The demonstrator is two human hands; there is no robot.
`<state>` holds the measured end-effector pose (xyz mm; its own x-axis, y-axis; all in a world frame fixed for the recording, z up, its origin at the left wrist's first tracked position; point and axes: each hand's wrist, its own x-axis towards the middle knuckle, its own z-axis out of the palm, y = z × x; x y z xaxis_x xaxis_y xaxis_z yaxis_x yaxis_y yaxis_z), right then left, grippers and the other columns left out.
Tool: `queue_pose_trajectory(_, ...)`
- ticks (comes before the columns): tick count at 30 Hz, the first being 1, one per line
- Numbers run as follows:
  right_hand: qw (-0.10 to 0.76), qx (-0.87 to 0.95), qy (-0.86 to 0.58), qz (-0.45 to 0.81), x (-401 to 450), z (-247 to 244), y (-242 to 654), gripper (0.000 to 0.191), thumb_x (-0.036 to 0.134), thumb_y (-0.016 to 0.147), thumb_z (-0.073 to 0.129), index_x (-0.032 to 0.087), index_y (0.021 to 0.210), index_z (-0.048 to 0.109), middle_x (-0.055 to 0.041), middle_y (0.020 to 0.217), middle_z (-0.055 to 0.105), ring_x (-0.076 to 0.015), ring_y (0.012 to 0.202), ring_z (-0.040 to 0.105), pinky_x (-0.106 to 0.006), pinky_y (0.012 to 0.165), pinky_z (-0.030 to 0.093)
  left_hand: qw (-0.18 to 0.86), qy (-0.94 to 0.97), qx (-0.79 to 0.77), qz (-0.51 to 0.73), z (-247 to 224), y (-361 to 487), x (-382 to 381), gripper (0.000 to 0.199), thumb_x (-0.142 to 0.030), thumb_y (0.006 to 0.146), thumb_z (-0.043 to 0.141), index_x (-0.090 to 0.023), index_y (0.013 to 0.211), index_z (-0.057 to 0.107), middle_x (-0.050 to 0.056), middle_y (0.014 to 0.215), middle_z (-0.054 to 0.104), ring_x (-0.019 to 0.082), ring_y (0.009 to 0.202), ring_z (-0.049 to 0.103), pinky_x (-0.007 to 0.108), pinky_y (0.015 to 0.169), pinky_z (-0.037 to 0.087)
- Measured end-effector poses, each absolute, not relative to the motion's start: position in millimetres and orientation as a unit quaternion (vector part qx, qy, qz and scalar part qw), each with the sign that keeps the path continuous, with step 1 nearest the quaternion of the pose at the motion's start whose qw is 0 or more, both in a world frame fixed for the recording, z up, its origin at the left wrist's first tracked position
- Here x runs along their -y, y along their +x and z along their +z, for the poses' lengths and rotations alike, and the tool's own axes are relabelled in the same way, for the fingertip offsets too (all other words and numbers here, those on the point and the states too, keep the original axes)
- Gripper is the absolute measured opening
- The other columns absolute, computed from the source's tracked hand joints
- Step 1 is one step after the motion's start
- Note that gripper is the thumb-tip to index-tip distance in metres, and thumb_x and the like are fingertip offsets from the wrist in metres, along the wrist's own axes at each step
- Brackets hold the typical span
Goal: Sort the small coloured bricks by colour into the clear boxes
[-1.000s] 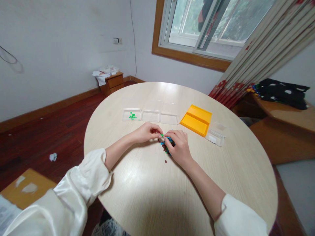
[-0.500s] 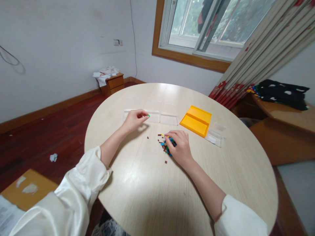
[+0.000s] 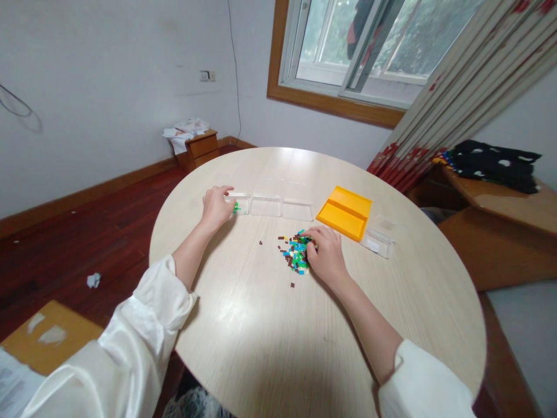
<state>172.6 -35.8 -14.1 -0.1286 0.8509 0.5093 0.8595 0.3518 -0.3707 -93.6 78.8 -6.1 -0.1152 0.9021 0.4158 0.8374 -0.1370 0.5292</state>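
My left hand (image 3: pixel 216 206) is over the leftmost clear plastic box (image 3: pixel 244 204), its thumb and fingers apart. Several small green bricks (image 3: pixel 236 207) lie in that box beside the fingertips. My right hand (image 3: pixel 327 251) rests at the right side of a loose pile of tiny building bricks (image 3: pixel 297 254), in blue, green, brown, white and yellow. Its fingers are bent and spread from the thumb, and I see nothing held between them. The hand hides part of the pile.
Two more clear boxes, a middle one (image 3: pixel 266 206) and a right one (image 3: pixel 297 210), continue the row. A yellow tray (image 3: pixel 343 219) lies to their right, with a small clear case (image 3: pixel 378 244) beside it. Stray brown bricks (image 3: pixel 292 285) lie around the pile on the round table (image 3: pixel 243 348).
My left hand has moved left to the leftmost box, and the green brick has left its fingertips. My right hand has shifted slightly right, uncovering more of the pile.
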Motion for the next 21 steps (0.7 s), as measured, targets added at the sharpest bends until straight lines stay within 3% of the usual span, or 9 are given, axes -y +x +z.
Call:
queue_pose_trajectory(4,0.322,0.765,-0.557,0.030,34.9,-16.9,174.0,0.025,0.005,0.073,0.043,0.020,0.074,0.063,-0.0058,0.086,0.064,-0.0213,0.088,0.054,-0.036,0.076,0.034,0.059,0.688,-0.622,0.369,-6.5,-81.5,-72.5,0.028,-0.016,0.074,0.051,-0.015,0.098,0.066,0.009,0.091,0.065,0.023,0.090,0.056,0.036,0.085,0.041)
queue_pose_trajectory(10,0.299,0.786,-0.538,0.052,35.3,-19.5,171.8,0.020,0.013,0.078,0.049,0.020,0.081,0.067,-0.0063,0.088,0.064,-0.0213,0.090,0.054,-0.037,0.078,0.033,0.107,0.742,-0.531,0.394,-9.1,-55.7,-58.3,0.016,-0.015,0.077,0.051,-0.015,0.085,0.065,0.005,0.082,0.064,0.017,0.080,0.056,0.032,0.079,0.043)
queue_pose_trajectory(21,0.276,0.785,-0.552,0.055,35.3,-16.9,170.9,0.011,0.020,0.080,0.057,0.021,0.077,0.068,-0.0049,0.085,0.066,-0.0211,0.087,0.057,-0.036,0.075,0.032,0.212,0.843,-0.356,0.343,-11.0,-33.0,-34.6,0.011,-0.019,0.078,0.056,-0.015,0.080,0.065,0.003,0.074,0.063,0.013,0.071,0.054,0.026,0.067,0.042)
